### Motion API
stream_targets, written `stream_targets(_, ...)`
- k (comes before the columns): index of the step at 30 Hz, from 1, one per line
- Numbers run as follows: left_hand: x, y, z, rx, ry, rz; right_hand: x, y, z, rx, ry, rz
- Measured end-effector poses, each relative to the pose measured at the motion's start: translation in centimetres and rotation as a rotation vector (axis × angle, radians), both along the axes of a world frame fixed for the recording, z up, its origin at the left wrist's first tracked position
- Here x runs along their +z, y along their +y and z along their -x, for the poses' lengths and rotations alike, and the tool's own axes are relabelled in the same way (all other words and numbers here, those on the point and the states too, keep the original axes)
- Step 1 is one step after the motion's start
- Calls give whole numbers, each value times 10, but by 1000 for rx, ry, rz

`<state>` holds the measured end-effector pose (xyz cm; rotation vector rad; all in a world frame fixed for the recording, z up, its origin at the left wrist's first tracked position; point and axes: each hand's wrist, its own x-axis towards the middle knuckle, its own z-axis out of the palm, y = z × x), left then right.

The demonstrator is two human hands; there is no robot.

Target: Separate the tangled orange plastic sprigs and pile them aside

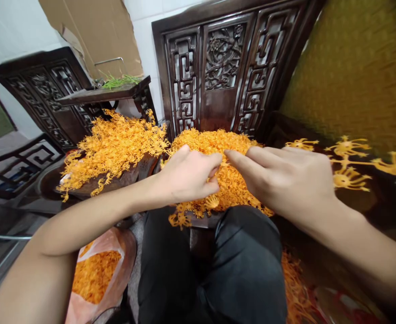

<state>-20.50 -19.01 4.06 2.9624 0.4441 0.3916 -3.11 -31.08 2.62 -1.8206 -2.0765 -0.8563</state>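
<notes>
Above my knees, my left hand [193, 173] has its fingers curled and pressed together, with an orange plastic piece [212, 201] hanging just under it. Close by on the right, my right hand [282, 177] is closed too, its index finger pointing toward the left hand. Orange branching pieces with thin prongs [348, 175] stick out beyond the back of the right hand. What lies inside the fingers is hidden. Behind and below both hands spreads a heap of small orange pieces [214, 141].
A second orange heap [117, 139] lies on the left, beside a small dark table [117, 93] with green strands [120, 81]. Lower left is a pink bag [117, 270] of orange pieces. Carved dark wooden panels [220, 103] stand behind. Red-orange strands [295, 288] lie lower right.
</notes>
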Motion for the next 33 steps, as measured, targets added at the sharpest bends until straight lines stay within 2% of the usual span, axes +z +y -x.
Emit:
stream_targets(5, 3, 13, 14, -42, 199, -275, -3, -12, -5, -48, 13, 47)
stream_targets(9, 8, 28, 21, -214, 222, -436, -14, -17, -16, -12, -14, 93)
stream_targets(11, 10, 35, 25, -227, 234, -484, -18, -20, -23, -23, -30, 136)
stream_targets(15, 13, 44, 30, -154, 267, -527, -21, -23, -34, -132, -86, 223)
stream_targets(19, 11, 51, 32, -194, 250, -517, -28, -18, -45, -66, -84, 299)
stream_targets(22, 9, 56, 35, -242, 268, -457, -36, -15, -53, -59, -52, 309)
stream_targets(25, 11, 61, 41, -232, 288, -357, -42, -15, -60, -58, 35, 297)
stream_targets(27, 13, 63, 45, -222, 290, -221, -43, -17, -63, 23, 156, 328)
stream_targets(30, 12, 61, 46, -179, 188, 105, -43, -16, -56, 204, 471, 382)
stream_targets(33, 1, 47, 34, -86, -60, 347, -49, -5, -30, 249, 977, 247)
